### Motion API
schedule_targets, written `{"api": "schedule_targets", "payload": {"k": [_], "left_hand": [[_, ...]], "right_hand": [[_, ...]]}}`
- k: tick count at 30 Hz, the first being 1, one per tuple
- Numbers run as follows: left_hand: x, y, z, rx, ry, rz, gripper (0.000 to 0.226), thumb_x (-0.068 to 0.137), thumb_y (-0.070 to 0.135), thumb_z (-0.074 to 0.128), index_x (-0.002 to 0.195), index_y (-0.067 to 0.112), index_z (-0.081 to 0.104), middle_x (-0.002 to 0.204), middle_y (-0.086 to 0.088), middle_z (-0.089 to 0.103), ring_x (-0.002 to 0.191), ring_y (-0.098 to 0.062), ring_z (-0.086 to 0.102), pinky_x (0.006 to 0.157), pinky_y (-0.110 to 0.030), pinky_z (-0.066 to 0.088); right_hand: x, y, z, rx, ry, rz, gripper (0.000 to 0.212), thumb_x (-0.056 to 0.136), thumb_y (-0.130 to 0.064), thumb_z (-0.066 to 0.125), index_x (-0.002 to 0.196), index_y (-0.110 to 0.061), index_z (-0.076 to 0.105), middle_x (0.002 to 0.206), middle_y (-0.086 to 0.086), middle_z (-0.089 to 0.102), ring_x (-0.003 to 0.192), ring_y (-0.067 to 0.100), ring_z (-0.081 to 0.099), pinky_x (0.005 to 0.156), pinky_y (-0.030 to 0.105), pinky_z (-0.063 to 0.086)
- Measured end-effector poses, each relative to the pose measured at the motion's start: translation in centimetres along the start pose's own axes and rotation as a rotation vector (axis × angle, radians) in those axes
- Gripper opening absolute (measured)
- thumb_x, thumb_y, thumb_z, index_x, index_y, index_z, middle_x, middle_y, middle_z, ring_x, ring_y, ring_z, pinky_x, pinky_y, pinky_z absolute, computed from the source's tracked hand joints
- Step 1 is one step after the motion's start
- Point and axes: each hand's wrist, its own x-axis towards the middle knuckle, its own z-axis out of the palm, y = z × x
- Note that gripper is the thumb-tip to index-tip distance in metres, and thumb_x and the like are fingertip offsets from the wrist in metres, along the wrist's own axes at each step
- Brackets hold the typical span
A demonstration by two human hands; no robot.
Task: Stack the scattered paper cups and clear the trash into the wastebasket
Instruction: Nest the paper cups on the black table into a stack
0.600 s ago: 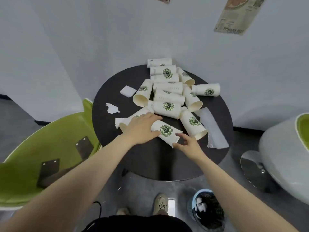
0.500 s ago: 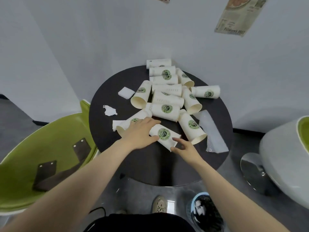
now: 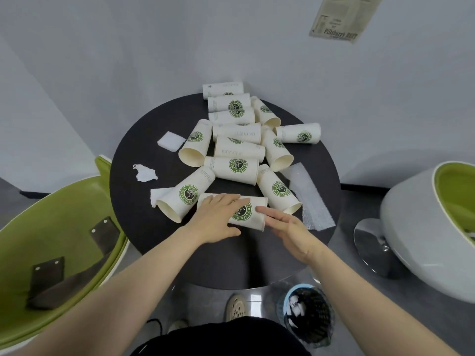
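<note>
Picking up the nearest cup [image 3: 246, 211] cleanly calls for closing round its body rather than its thin rim, then standing it upright to start the stack. The left hand [image 3: 218, 217] lies flat over it, fingers straight, gripping nothing; the right hand [image 3: 285, 224] is spread at its open end, fingertips touching. The cup is white card with a green badge, lying sideways near the front of the round table [image 3: 133, 160].
</note>
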Motion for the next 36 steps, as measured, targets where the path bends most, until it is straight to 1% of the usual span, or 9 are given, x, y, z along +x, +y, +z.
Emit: {"api": "schedule_targets", "payload": {"k": [4, 6, 9, 13, 16, 24, 28, 32, 36], "left_hand": [[1.2, 0.8, 1.0, 0.046, 0.011, 0.021, 0.094, 0.081, 0.05, 0.065, 0.151, 0.037, 0.003, 0.157, 0.005, 0.015, 0.144, -0.015, 0.014, 0.118, -0.042, 0.008], [1.6, 1.1, 1.4, 0.09, 0.03, 0.033, 0.097, 0.079, 0.053, 0.065, 0.151, 0.036, 0.001, 0.153, 0.002, 0.024, 0.139, -0.016, 0.025, 0.115, -0.04, 0.017], [2.0, 1.3, 1.8, 0.103, 0.049, 0.015, 0.096, 0.077, 0.055, 0.064, 0.151, 0.038, 0.004, 0.134, 0.003, 0.039, 0.121, -0.017, 0.041, 0.099, -0.035, 0.032], [1.8, 0.2, 2.0, 0.032, 0.076, -0.06, 0.097, 0.075, 0.054, 0.063, 0.15, 0.04, 0.004, 0.128, 0.005, 0.039, 0.114, -0.018, 0.043, 0.092, -0.035, 0.036], [1.4, -0.8, 1.7, -0.027, 0.071, -0.093, 0.096, 0.075, 0.054, 0.064, 0.149, 0.043, 0.005, 0.128, 0.006, 0.038, 0.112, -0.017, 0.046, 0.09, -0.034, 0.037], [0.1, -1.2, -0.5, -0.136, 0.101, -0.129, 0.092, 0.076, 0.052, 0.066, 0.148, 0.048, 0.008, 0.121, 0.009, 0.037, 0.102, -0.014, 0.05, 0.075, -0.028, 0.038], [-0.5, -2.0, -1.0, -0.178, 0.109, -0.135, 0.092, 0.076, 0.052, 0.066, 0.147, 0.05, 0.008, 0.121, 0.01, 0.038, 0.102, -0.012, 0.049, 0.083, -0.031, 0.045], [-0.7, -2.6, -1.4, -0.201, 0.127, -0.127, 0.091, 0.076, 0.052, 0.066, 0.145, 0.054, 0.006, 0.116, 0.011, 0.039, 0.099, -0.01, 0.049, 0.085, -0.032, 0.047], [-0.7, -2.9, -1.4, -0.197, 0.127, -0.111, 0.091, 0.076, 0.054, 0.065, 0.145, 0.055, 0.006, 0.115, 0.012, 0.039, 0.099, -0.009, 0.049, 0.083, -0.03, 0.047]], "right_hand": [[-0.7, -0.5, -0.6, 0.006, -0.032, -0.008, 0.04, 0.082, -0.023, 0.062, 0.121, -0.017, 0.065, 0.127, 0.0, 0.064, 0.127, 0.018, 0.051, 0.108, 0.032, 0.034], [-0.9, -0.6, -0.7, 0.03, -0.049, -0.008, 0.04, 0.084, -0.02, 0.06, 0.124, -0.016, 0.063, 0.127, 0.002, 0.064, 0.124, 0.019, 0.054, 0.104, 0.031, 0.04], [-1.4, -0.6, -0.8, 0.031, -0.032, -0.018, 0.039, 0.089, -0.016, 0.058, 0.128, -0.019, 0.06, 0.128, -0.003, 0.064, 0.122, 0.017, 0.055, 0.102, 0.032, 0.041], [-1.5, 0.6, -1.4, -0.129, 0.331, -0.086, 0.026, 0.091, -0.009, 0.06, 0.111, -0.026, 0.067, 0.12, -0.004, 0.064, 0.114, 0.013, 0.056, 0.085, 0.013, 0.044], [-0.9, 1.7, -2.2, -0.11, 0.459, -0.055, 0.032, 0.091, -0.01, 0.06, 0.118, -0.026, 0.064, 0.128, 0.001, 0.052, 0.114, 0.011, 0.05, 0.093, 0.02, 0.036], [2.5, 0.4, -2.6, -0.006, 0.372, 0.052, 0.041, 0.095, -0.008, 0.052, 0.133, -0.022, 0.055, 0.133, -0.006, 0.044, 0.126, 0.01, 0.038, 0.104, 0.028, 0.025], [3.0, 0.1, -2.5, 0.132, 0.368, 0.089, 0.042, 0.095, -0.009, 0.052, 0.137, -0.016, 0.051, 0.133, -0.009, 0.042, 0.123, 0.009, 0.036, 0.112, 0.034, 0.019], [2.4, 0.7, -2.4, 0.233, 0.366, 0.094, 0.041, 0.095, -0.015, 0.054, 0.136, -0.018, 0.052, 0.144, -0.006, 0.043, 0.131, 0.013, 0.036, 0.117, 0.041, 0.01], [0.8, 1.1, -2.3, 0.264, 0.387, 0.016, 0.037, 0.094, -0.01, 0.053, 0.131, -0.016, 0.057, 0.137, -0.001, 0.052, 0.129, 0.014, 0.043, 0.107, 0.028, 0.022]]}}
